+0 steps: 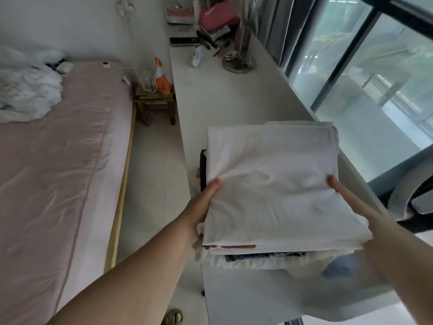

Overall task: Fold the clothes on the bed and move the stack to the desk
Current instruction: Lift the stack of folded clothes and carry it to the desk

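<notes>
Head view. Stack [271,184] of folded clothes, centre-right of frame, held over the near stretch of the long white table [234,104]; whether its underside touches the tabletop cannot be told. Top layer is plain white cloth, lightly creased; below it at the near edge show a white piece with a red-brown strip, something dark, and a frilled white hem. A dark edge also shows at the stack's left side. Left hand [201,207] grips the stack's left edge, thumb laid on top, fingers hidden beneath. Right hand [351,202] grips the right edge the same way, thumb on top, fingers out of sight under the cloth. Both forearms come in from the bottom of the frame. Bed [58,172] with a pinkish sheet fills the left side; a heap of white bedding [28,90] lies at its far end, upper left. Between bed and table, upper centre, a small wooden stool [155,104] carries an orange bag [162,83]. Far end of the table, top centre, is cluttered: a lamp base [237,64], a red-pink bundle [219,18], other small items too blurred to name. Window [365,66] with dark frames runs along the right. A sandalled foot [173,316] shows at the bottom edge.
</notes>
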